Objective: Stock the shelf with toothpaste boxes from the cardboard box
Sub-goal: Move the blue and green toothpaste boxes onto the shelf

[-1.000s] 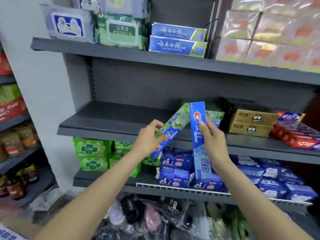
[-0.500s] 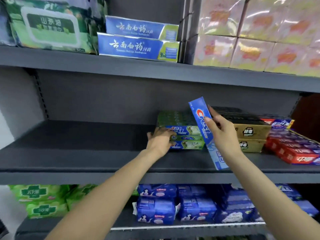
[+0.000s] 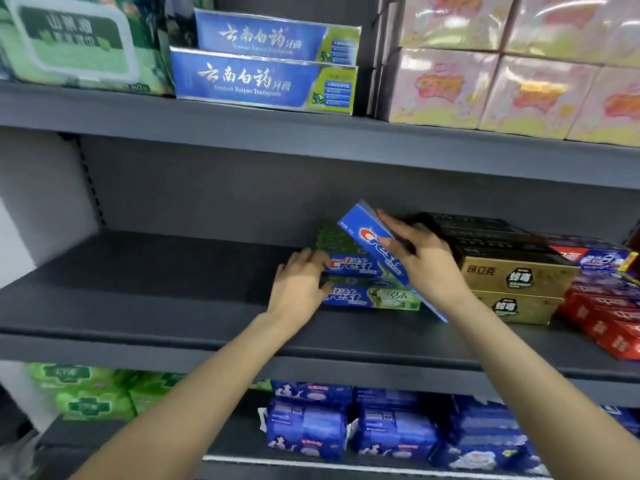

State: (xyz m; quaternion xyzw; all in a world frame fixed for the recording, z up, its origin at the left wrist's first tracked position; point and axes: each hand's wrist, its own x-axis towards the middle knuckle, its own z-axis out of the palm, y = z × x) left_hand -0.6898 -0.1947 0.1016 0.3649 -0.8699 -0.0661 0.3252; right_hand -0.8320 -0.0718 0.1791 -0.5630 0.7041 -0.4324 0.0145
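Observation:
My right hand (image 3: 427,263) grips a blue Crest toothpaste box (image 3: 372,242), tilted with its far end up, above the middle shelf (image 3: 156,306). Two green-and-blue Crest boxes (image 3: 374,297) lie stacked on that shelf. My left hand (image 3: 299,285) rests against their left ends with fingers nearly straight. The cardboard box is out of view.
Gold and black boxes (image 3: 512,277) stand right of the Crest stack, red boxes (image 3: 606,320) further right. The upper shelf holds two blue toothpaste boxes (image 3: 263,77), wipes (image 3: 79,46) and pink packs (image 3: 519,84). Blue packs (image 3: 391,434) and green packs (image 3: 90,393) fill the lower shelf.
My left hand has set its green Crest box onto the stack and now touches the stack's left end. My right hand has carried the blue Crest box up to the shelf, tilted.

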